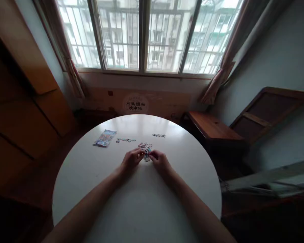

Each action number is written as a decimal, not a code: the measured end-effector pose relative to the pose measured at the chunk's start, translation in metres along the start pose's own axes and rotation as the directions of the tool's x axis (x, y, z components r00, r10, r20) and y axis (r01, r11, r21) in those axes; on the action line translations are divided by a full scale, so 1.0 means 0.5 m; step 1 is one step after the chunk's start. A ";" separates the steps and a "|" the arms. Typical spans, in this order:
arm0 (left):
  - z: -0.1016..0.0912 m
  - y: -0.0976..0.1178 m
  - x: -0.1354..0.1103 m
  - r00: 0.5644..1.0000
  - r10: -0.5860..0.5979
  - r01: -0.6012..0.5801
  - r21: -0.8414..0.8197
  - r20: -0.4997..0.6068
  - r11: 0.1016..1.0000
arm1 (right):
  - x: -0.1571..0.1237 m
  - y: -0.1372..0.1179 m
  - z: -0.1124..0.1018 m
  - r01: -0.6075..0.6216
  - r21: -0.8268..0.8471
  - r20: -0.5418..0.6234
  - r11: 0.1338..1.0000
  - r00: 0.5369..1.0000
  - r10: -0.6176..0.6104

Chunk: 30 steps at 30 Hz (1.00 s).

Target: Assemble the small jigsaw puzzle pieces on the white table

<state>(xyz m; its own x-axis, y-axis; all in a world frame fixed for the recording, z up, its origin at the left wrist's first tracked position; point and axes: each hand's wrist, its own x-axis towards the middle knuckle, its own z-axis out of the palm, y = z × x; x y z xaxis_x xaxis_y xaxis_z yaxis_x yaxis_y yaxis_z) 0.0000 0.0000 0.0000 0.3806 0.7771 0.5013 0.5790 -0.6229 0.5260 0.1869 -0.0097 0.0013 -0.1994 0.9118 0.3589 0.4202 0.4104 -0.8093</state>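
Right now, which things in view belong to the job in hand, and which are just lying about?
In the job: puzzle-piece pile, left row of pieces, right row of pieces; likely picture packet.

Just about: wooden seat, printed panel.

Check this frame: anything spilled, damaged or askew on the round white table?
Nothing clearly stands out. The small multicoloured jigsaw pieces between the bare left hand and bare right hand lie heaped on the round white table. The flat, colourful rectangular packet lies slanted but shows no obvious damage; individual pieces are too small to judge.
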 end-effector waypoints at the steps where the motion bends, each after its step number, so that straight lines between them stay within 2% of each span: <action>1: -0.001 0.001 0.000 1.000 0.000 0.000 0.001 -0.001 1.000 | 0.000 0.001 0.000 0.000 -0.001 0.001 1.000 1.000 0.000; 30: -0.001 0.006 0.003 0.997 -0.077 0.078 -0.017 0.029 0.997 | 0.000 0.004 -0.006 -0.018 0.006 0.019 1.000 1.000 0.018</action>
<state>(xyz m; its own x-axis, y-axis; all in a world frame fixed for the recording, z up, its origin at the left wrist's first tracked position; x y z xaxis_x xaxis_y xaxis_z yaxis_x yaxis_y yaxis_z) 0.0020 -0.0009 0.0024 0.3554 0.8251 0.4391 0.5946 -0.5621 0.5749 0.1906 -0.0089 0.0012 -0.2087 0.9188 0.3350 0.4188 0.3935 -0.8184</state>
